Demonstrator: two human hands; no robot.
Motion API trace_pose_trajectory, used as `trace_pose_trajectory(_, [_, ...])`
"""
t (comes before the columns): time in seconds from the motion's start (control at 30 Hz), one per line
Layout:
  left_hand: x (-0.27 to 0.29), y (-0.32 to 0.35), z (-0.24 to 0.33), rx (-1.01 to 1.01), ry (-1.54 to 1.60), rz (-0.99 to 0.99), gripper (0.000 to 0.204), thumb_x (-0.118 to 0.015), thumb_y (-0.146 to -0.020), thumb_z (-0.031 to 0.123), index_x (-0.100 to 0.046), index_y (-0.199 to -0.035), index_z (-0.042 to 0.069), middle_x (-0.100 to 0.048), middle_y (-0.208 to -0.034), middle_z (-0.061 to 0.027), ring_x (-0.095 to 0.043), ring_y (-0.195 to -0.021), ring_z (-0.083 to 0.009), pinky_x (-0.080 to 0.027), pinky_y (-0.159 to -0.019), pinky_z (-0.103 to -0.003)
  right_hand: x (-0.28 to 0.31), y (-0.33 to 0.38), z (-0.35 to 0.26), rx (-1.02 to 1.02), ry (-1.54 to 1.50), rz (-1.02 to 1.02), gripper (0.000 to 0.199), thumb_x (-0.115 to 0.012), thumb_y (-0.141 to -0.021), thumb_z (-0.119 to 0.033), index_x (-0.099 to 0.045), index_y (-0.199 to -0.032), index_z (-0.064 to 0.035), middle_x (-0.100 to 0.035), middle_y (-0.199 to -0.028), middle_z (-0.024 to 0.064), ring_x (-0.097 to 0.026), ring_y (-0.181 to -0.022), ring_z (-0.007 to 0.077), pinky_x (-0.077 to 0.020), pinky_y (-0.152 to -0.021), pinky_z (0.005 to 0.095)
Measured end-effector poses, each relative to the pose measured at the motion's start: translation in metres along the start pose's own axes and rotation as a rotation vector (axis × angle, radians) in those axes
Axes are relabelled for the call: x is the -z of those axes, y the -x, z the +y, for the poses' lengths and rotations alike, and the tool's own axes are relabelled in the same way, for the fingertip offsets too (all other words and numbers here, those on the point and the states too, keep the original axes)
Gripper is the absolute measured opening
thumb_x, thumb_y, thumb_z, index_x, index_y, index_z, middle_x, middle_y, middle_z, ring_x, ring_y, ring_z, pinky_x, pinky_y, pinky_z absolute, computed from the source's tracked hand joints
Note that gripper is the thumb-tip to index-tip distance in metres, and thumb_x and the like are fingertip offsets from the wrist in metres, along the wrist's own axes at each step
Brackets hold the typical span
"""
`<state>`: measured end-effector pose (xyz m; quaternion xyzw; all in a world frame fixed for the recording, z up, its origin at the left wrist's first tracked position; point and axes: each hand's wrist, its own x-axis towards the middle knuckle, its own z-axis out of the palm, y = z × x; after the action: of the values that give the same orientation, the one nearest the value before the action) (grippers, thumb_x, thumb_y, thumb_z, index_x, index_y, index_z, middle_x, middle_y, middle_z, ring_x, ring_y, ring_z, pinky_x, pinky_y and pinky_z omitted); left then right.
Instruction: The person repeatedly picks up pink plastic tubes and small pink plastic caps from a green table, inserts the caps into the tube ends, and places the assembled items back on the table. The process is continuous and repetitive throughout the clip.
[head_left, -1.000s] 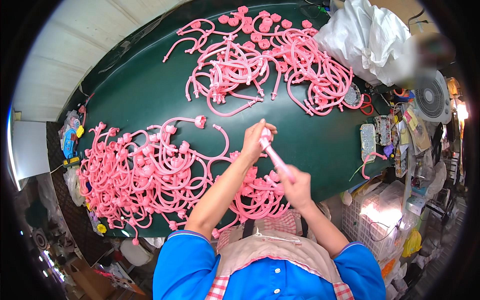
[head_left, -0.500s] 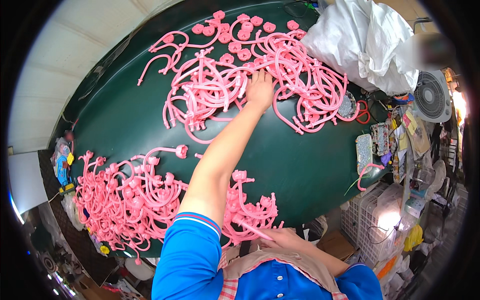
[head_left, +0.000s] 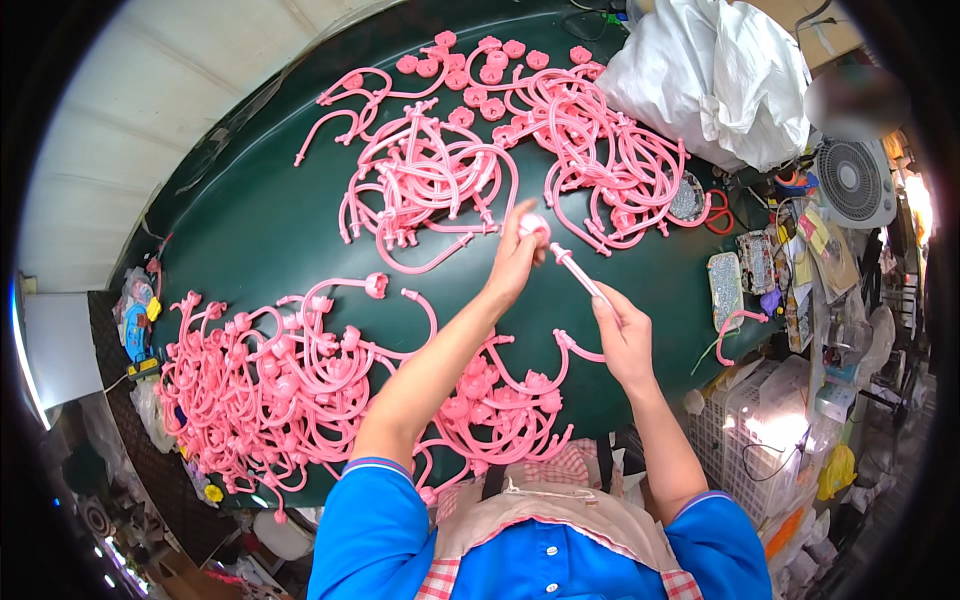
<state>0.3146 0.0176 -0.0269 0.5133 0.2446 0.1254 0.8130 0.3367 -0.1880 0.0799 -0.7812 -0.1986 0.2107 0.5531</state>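
Observation:
Over the middle of the green table, my left hand (head_left: 512, 262) is closed on a small round pink cup (head_left: 535, 229). Facing it, my right hand (head_left: 625, 340) grips a pink plastic tube (head_left: 580, 274) with a ridged end. The tube's tip points at the cup, with a small gap between them. Beyond my hands lies a heap of loose curved pink tubes (head_left: 430, 165), and several pink flower-shaped cups (head_left: 492, 74) sit at its far side. Nearer me, to the left, is a large pile of pink tubes with cups on their ends (head_left: 270, 395).
A white sack (head_left: 705, 85) stands at the far right of the green table (head_left: 250, 235). Red-handled scissors (head_left: 720, 212) and a glittery case (head_left: 725, 290) lie along the right edge. A grey fan (head_left: 855, 182) and a white plastic crate (head_left: 745, 430) are beyond it.
My left hand has drawn back from the far heap and now holds a cup. My right hand has risen from near my lap with a tube, bringing it up to the left hand.

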Motion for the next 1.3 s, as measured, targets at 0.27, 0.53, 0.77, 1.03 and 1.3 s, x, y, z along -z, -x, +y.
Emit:
trace_pose_trajectory(0.27, [-0.01,0.095,0.012,0.04,0.439,-0.011,0.038,-0.053,-0.101,0.018,-0.048,-0.137,0.013,-0.055,-0.099,-0.0031,-0.054,-0.076,-0.0124,-0.049,-0.07,-0.03,-0.047,0.044,-0.02,0.003,0.093,-0.004,0.029,-0.059,-0.105,-0.018,-0.069,-0.125,0.0005,-0.049,-0.063,-0.0001,-0.046,-0.058,0.0041,-0.043,-0.052,0.0278])
trace_pose_trajectory(0.53, [0.125,0.097,0.007,-0.122,-0.634,0.403,0.05,-0.075,-0.094,0.03,-0.061,-0.134,0.004,-0.06,-0.126,-0.0141,-0.055,-0.118,-0.0261,-0.044,-0.104,-0.039,-0.046,0.057,0.02,0.088,0.465,-0.709,0.05,-0.075,-0.09,-0.043,-0.07,-0.123,-0.0063,-0.073,-0.095,0.0154,-0.074,-0.085,0.0292,-0.0594,-0.077,0.0415])
trace_pose_trajectory(0.77, [0.244,-0.008,0.054,0.111,-0.441,0.682,0.091,-0.075,-0.083,0.063,-0.048,-0.152,0.01,-0.047,-0.152,-0.0221,-0.045,-0.141,-0.0364,-0.038,-0.114,-0.05,-0.155,-0.147,0.047,-0.521,-0.56,-0.406,0.093,-0.07,-0.093,-0.056,-0.023,-0.161,-0.0126,-0.042,-0.153,0.0243,-0.049,-0.137,0.0344,-0.0412,-0.11,0.0527])
trace_pose_trajectory(1.03, [0.171,-0.073,0.099,-0.227,0.105,0.353,0.024,-0.071,-0.096,0.023,-0.074,-0.113,0.005,-0.068,-0.091,0.0006,-0.062,-0.077,-0.0071,-0.047,-0.066,-0.023,-0.253,-0.272,0.011,-0.442,-0.907,-0.083,0.062,-0.075,-0.091,-0.037,-0.043,-0.141,-0.0202,-0.066,-0.117,0.0098,-0.068,-0.086,0.0224,-0.0568,-0.065,0.039])
trace_pose_trajectory(1.3, [0.05,-0.096,0.229,-0.339,-0.195,-0.115,0.058,-0.067,-0.1,0.03,-0.048,-0.149,0.005,-0.063,-0.133,-0.0125,-0.06,-0.126,-0.0186,-0.047,-0.104,-0.035,-0.019,-0.325,-0.133,-0.038,-1.033,0.034,0.02,-0.067,-0.099,-0.037,-0.064,-0.11,-0.0197,-0.072,-0.097,0.0002,-0.067,-0.08,0.0134,-0.0486,-0.061,0.0287])
